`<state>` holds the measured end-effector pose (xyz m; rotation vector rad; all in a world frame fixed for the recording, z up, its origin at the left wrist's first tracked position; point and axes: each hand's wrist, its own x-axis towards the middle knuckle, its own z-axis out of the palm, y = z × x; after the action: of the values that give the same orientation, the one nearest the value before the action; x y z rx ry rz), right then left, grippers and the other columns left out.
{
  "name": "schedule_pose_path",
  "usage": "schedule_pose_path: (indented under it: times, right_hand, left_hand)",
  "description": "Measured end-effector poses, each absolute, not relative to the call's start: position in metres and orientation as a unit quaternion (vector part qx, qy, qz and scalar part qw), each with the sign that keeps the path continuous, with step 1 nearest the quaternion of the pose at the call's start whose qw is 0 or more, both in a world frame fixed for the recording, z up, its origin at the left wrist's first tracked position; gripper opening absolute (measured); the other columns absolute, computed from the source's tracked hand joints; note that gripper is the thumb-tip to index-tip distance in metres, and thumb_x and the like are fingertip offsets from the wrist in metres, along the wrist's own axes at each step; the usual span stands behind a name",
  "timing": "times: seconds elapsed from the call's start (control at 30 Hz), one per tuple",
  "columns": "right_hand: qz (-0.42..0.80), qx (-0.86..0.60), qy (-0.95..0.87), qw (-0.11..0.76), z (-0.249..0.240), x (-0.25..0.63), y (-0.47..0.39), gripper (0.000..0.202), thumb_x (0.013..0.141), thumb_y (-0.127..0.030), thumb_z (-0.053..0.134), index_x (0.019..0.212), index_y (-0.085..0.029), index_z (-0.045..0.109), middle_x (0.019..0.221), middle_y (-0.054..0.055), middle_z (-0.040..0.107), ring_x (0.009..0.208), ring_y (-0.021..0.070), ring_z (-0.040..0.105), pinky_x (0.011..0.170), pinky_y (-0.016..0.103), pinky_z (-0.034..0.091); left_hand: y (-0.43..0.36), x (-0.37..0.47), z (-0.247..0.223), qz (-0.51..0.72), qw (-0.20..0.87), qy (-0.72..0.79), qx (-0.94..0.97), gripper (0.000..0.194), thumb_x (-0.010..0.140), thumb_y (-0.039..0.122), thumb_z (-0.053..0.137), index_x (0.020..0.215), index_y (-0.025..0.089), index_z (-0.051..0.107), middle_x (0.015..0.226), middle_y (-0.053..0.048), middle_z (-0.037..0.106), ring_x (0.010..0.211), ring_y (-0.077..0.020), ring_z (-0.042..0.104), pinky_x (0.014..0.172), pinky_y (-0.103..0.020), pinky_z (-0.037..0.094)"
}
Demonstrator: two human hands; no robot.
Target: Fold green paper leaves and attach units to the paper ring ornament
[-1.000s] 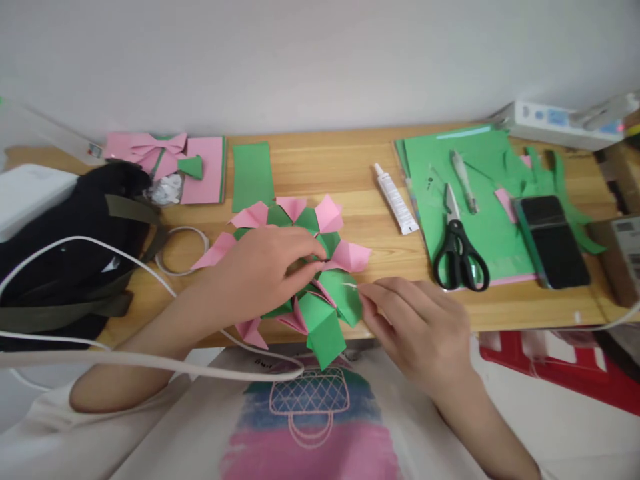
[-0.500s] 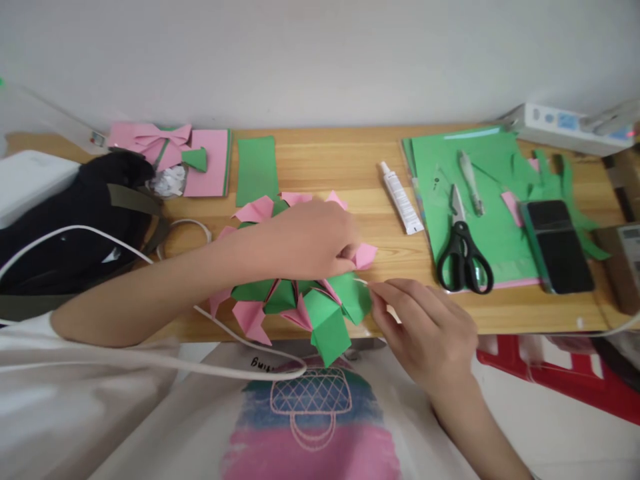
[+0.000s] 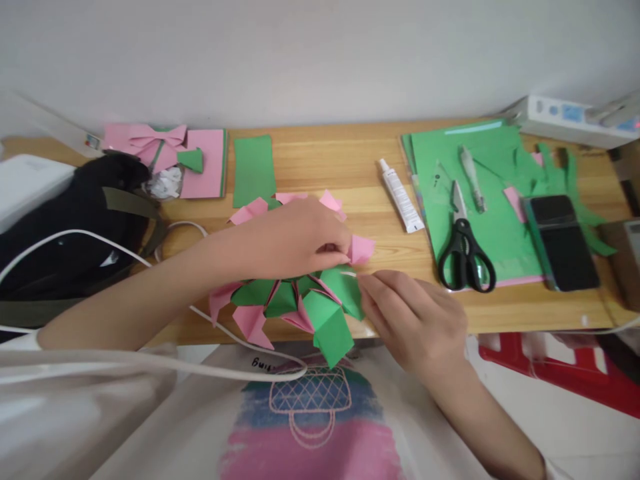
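Observation:
A folded paper flower (image 3: 283, 300) in pink and green lies at the table's front edge, partly hidden under my left forearm. My left hand (image 3: 323, 233) reaches across it from the left; its fingers are closed in a pinch at the flower's right side, beside a pink petal (image 3: 362, 250). Just to the right, my right hand (image 3: 413, 317) is closed in a pinch around a thin white stick (image 3: 349, 273). Only the stick's tip shows, touching or just over a green flap (image 3: 345, 290) of the flower.
A glue tube (image 3: 401, 197) lies behind my right hand. Black-handled scissors (image 3: 466, 257), a craft knife (image 3: 473, 180) and a phone (image 3: 563, 243) rest on green paper (image 3: 435, 200). A green sheet (image 3: 254, 171) lies behind the flower. A white cable (image 3: 240, 340) crosses in front.
My right hand has moved slightly left and up with the white stick, whose tip now lies farther left over the green flap. My left hand stays at the flower, shifted slightly left.

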<state>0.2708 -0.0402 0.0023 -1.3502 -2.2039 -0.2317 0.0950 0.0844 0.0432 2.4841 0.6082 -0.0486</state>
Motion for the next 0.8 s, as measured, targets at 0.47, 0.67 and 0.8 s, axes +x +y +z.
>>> schedule_pose_path:
  times: [0.47,0.67,0.8]
  right_hand:
    - [-0.1,-0.416,-0.858,0.283,-0.001,0.275,-0.018,0.007,0.086,-0.008,0.064,0.09,-0.01,0.07,0.074,0.005,0.073,0.059,0.0131,0.058,0.053,0.029,0.038]
    - [-0.102,-0.415,-0.859,0.281,-0.004,0.276,-0.014,0.011,0.088,-0.009,0.06,0.093,-0.013,0.07,0.074,0.003,0.073,0.059,0.0123,0.056,0.053,0.029,0.037]
    - [-0.102,-0.404,-0.861,0.292,-0.007,0.277,-0.012,0.012,0.091,-0.012,0.057,0.094,-0.014,0.069,0.073,0.003,0.072,0.058,0.0126,0.055,0.053,0.029,0.037]
  left_hand:
    - [0.089,0.091,0.04,-0.014,0.306,0.231,0.923,0.028,0.092,0.018,0.05,0.072,0.019,0.069,0.075,0.001,0.069,0.07,-0.0144,0.058,0.068,-0.03,0.038]
    - [0.088,0.089,0.039,-0.006,0.311,0.227,0.923,0.028,0.093,0.018,0.051,0.072,0.017,0.068,0.075,0.003,0.067,0.071,-0.012,0.055,0.067,-0.028,0.033]
    - [0.091,0.089,0.035,0.004,0.327,0.218,0.919,0.028,0.092,0.017,0.05,0.068,0.016,0.065,0.07,0.003,0.064,0.066,-0.0111,0.051,0.066,-0.027,0.031]
